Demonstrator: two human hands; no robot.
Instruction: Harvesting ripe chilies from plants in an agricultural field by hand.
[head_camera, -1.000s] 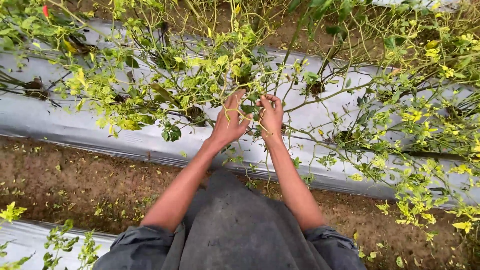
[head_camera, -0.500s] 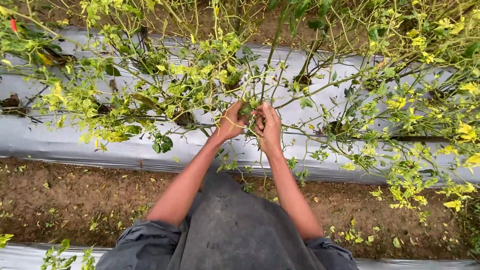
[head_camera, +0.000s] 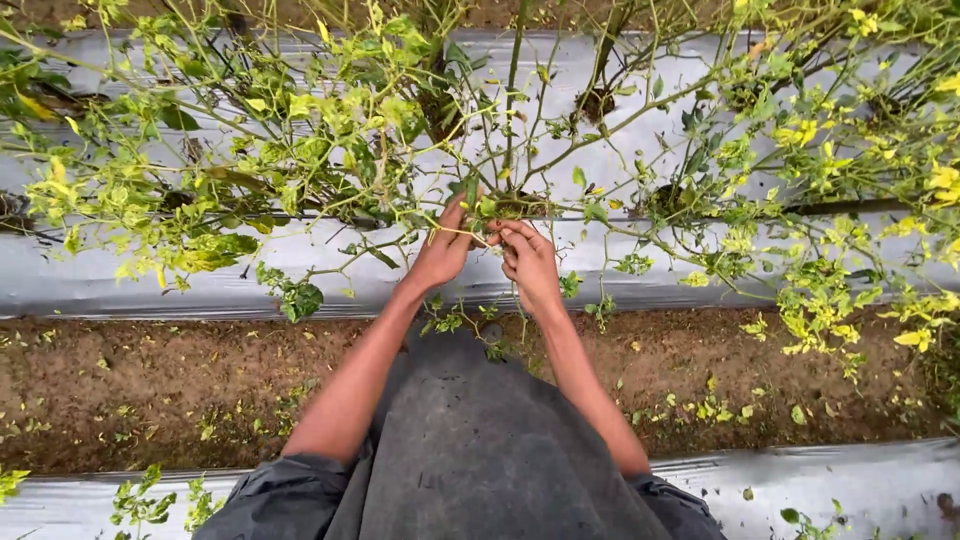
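Both the left hand (head_camera: 443, 255) and right hand (head_camera: 528, 262) are pinching a thin plant stem (head_camera: 478, 236) between fingertips, the stem remaining attached to its branch.

Single head view, steep downward, close over plant row (head_camera: 300, 130)

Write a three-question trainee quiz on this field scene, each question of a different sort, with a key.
1. True or false: both hands meet at one plant stem.
2. What covers the raised bed: A straw, B silver plastic sheet, C netting?
3. Fill in: between the beds runs a furrow of bare ____.

Key:
1. True: left hand and right hand meet at the plant stem.
2. B, silver plastic sheet.
3. Soil.
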